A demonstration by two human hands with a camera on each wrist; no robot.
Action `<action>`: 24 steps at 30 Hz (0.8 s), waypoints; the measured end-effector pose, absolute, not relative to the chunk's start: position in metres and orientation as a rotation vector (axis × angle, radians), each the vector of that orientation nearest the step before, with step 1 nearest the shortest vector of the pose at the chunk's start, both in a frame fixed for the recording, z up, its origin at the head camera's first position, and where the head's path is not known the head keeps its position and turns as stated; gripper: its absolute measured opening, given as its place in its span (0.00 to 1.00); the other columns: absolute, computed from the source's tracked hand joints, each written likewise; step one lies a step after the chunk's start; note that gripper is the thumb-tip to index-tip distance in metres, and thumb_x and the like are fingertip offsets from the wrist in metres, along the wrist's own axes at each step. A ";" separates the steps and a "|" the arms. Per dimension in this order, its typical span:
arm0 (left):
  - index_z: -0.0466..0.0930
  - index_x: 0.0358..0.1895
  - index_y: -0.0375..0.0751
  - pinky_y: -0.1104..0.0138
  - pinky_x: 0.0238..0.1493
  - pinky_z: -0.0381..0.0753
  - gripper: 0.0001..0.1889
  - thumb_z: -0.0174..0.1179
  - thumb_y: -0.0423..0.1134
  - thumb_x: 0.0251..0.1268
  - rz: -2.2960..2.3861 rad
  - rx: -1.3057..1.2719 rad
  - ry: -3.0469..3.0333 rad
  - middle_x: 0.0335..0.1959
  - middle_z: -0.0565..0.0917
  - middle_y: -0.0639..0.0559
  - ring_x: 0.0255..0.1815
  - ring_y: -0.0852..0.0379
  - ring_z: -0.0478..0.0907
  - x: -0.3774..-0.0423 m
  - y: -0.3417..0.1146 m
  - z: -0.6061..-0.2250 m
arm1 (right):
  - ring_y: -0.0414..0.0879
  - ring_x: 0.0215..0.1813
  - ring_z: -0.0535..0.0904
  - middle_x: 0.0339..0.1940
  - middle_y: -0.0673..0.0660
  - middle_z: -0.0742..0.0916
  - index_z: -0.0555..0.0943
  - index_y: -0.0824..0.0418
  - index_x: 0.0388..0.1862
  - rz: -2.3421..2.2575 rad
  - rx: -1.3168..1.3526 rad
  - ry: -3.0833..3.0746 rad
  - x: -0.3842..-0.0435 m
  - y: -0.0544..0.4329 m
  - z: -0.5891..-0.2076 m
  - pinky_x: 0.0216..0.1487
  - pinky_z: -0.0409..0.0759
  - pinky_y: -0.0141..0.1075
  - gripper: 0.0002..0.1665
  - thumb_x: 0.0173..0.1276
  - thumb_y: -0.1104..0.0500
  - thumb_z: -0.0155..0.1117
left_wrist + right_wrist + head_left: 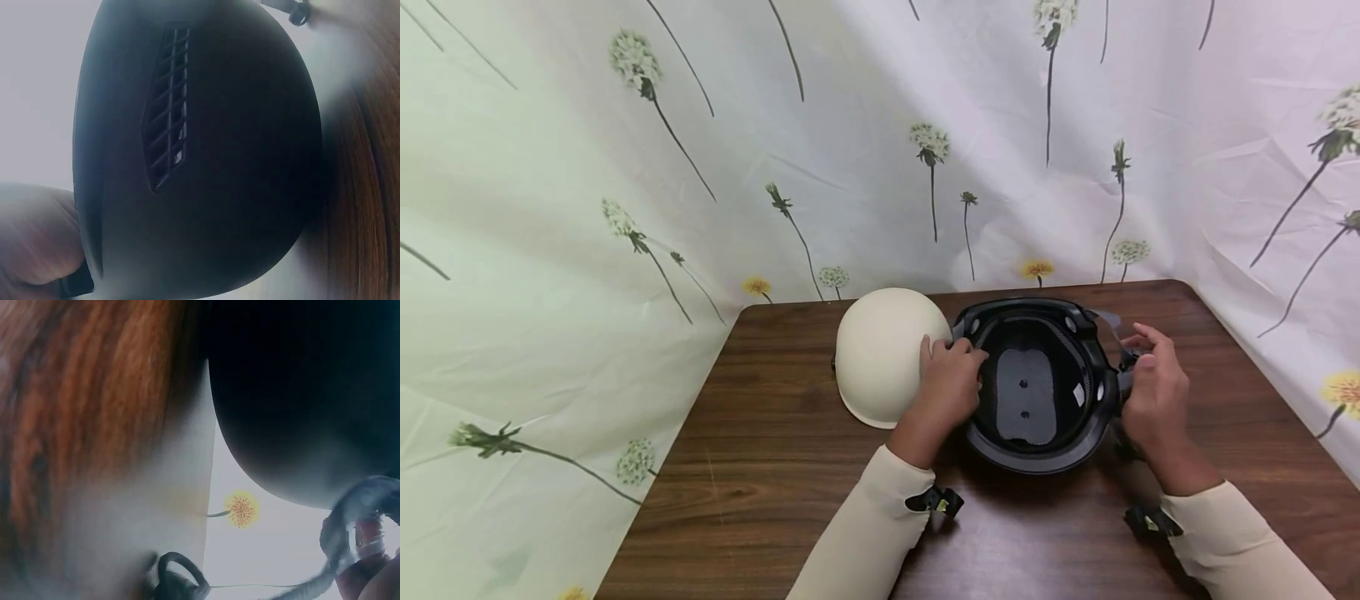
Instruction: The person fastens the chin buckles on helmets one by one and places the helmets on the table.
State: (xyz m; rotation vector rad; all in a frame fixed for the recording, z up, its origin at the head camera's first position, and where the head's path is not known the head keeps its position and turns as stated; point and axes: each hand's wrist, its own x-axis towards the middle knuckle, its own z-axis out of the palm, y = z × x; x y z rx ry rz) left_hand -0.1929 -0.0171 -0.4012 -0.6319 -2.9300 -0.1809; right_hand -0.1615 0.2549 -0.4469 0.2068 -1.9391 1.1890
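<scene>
A black helmet lies crown down on the table, its padded inside facing up. My left hand grips its left rim; in the left wrist view a fingertip shows at the rim, beside the vented shell. At the right side, my right hand holds the dark chin strap. In the right wrist view the strap curves past the fingers below the dark shell. Directly left of the black helmet stands a cream helmet, dome up, overlapped by my left hand in the head view.
Both helmets are on a brown wood-grain table with rounded far corners. Behind and beside it hangs a white sheet printed with dandelions. Black bands circle both wrists over cream sleeves. A dark looped piece shows low in the right wrist view.
</scene>
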 end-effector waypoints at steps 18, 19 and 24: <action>0.87 0.51 0.51 0.44 0.66 0.60 0.13 0.69 0.52 0.70 -0.914 -0.567 -2.691 0.52 0.87 0.54 0.66 0.48 0.68 -0.197 -0.030 -0.395 | 0.50 0.09 0.75 0.06 0.57 0.73 0.78 0.68 0.62 1.483 0.023 -2.400 -0.148 0.293 -0.392 0.17 0.74 0.37 0.45 0.88 0.38 0.21; 0.87 0.50 0.50 0.46 0.64 0.61 0.14 0.70 0.51 0.69 -0.936 -0.573 -2.663 0.49 0.87 0.53 0.62 0.49 0.69 -0.197 -0.031 -0.395 | 0.52 0.09 0.76 0.06 0.59 0.74 0.79 0.66 0.60 1.541 0.045 -2.415 -0.149 0.296 -0.390 0.18 0.76 0.38 0.45 0.87 0.36 0.20; 0.84 0.43 0.47 0.55 0.52 0.66 0.14 0.75 0.49 0.64 -0.987 -0.658 -2.581 0.38 0.81 0.52 0.47 0.53 0.72 -0.196 -0.037 -0.395 | 0.58 0.10 0.79 0.08 0.64 0.77 0.79 0.53 0.56 1.802 0.184 -2.444 -0.154 0.304 -0.387 0.24 0.85 0.44 0.42 0.84 0.33 0.19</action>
